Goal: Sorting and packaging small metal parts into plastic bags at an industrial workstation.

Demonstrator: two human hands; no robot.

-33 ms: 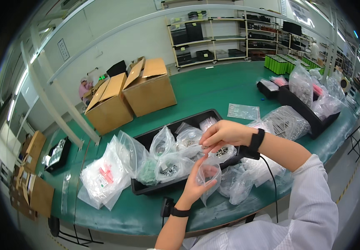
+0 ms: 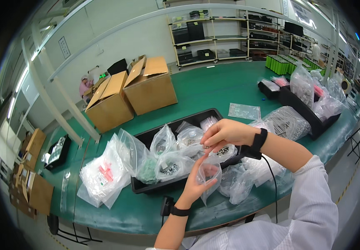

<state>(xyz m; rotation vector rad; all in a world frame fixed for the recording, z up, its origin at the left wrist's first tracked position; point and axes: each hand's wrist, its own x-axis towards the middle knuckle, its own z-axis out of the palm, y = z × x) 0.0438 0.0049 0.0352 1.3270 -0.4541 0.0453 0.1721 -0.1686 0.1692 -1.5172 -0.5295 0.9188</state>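
My left hand [image 2: 191, 186] holds a small clear plastic bag [image 2: 210, 174] upright by its side, mouth up, just in front of a long black tray [image 2: 143, 187]. My right hand [image 2: 225, 134] hovers directly above the bag's mouth, its fingertips pinched on a few small metal parts [image 2: 205, 146]. The tray holds several clear bags of small hardware [image 2: 172, 163]. Both wrists wear black straps, and a dark cord hangs from the right one. More crumpled clear bags [image 2: 237, 183] lie under my right forearm.
Two open cardboard boxes [image 2: 148, 85] stand behind the tray. Large clear bags with pink items [image 2: 105, 175] lie at the left. A second black tray with bags [image 2: 309, 104] sits at the right, a flat clear bag [image 2: 243, 111] between. Shelving and a person are far back.
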